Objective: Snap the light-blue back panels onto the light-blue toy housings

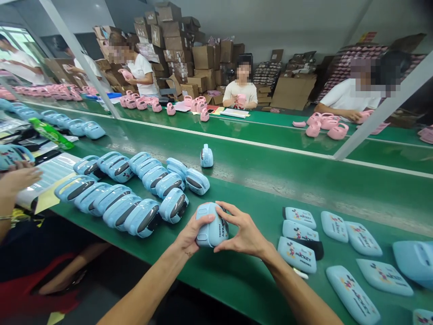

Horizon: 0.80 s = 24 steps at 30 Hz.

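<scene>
Blue case point(210, 232), one: was held at the green bench's point(237, 271) near edge, long axis seemingly directed forward, lettering faced rightward. Its left side was clasped by the left hand point(188, 234); its right was spanned by the right hand's point(251, 232) curved fingers, thumb nearest.

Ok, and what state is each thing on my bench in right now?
Left hand: closed on the held blue case
Right hand: fingers gripping its printed side
Held blue case: between both hands
Lone blue case: standing upright
Grouped blue cases: closely bunched
Printed blue panels: lying print up
Green packet: lying down
</scene>
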Motion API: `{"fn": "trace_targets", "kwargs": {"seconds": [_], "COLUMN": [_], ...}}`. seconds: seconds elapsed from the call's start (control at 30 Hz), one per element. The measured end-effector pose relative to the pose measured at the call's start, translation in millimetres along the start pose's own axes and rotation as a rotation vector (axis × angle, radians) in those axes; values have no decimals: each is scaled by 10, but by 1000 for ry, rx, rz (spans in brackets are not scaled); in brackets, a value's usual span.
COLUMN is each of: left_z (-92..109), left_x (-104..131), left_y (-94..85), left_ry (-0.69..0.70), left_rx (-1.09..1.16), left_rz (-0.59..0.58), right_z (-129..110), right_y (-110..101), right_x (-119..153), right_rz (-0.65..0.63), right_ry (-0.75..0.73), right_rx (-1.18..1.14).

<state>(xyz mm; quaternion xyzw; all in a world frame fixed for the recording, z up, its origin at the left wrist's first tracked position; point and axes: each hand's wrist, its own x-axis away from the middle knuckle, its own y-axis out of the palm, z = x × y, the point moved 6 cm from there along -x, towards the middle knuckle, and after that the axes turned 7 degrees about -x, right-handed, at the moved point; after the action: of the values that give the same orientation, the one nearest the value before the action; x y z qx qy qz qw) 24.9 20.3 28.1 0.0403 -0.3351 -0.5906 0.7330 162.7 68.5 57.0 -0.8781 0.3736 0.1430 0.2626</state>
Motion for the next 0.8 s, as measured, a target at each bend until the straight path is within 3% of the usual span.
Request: {"fn": "trace_targets", "kwargs": {"seconds": [0.23, 0.37, 0.43, 0.53, 0.6, 0.67, 0.8], "left_z": [-36, -57, -69, -24, 19, 36, 27], "left_x": [20, -45, -107, -203, -249, -286, -309], "left_y": [41, 84, 88, 79, 75, 57, -46], "left_ry": [-32, 18, 78, 276, 375, 377, 307], "left_rx": [67, 144, 197, 222, 129, -39, -364], "left_rz": [63, 83, 120, 150, 105, 15, -140], "right_z": [35, 85, 200, 461, 588, 670, 741], "right_y": [61, 14, -57, -31, 108, 143, -97], "right_x": [-15, -37, -22, 64, 124, 198, 376], "right_rz": [20, -13, 121, 311, 268, 283, 407], "right_ry": [61, 56, 126, 310, 405, 436, 365], "right_rx": [-54, -83, -162, -479, -711, -824, -631]}}
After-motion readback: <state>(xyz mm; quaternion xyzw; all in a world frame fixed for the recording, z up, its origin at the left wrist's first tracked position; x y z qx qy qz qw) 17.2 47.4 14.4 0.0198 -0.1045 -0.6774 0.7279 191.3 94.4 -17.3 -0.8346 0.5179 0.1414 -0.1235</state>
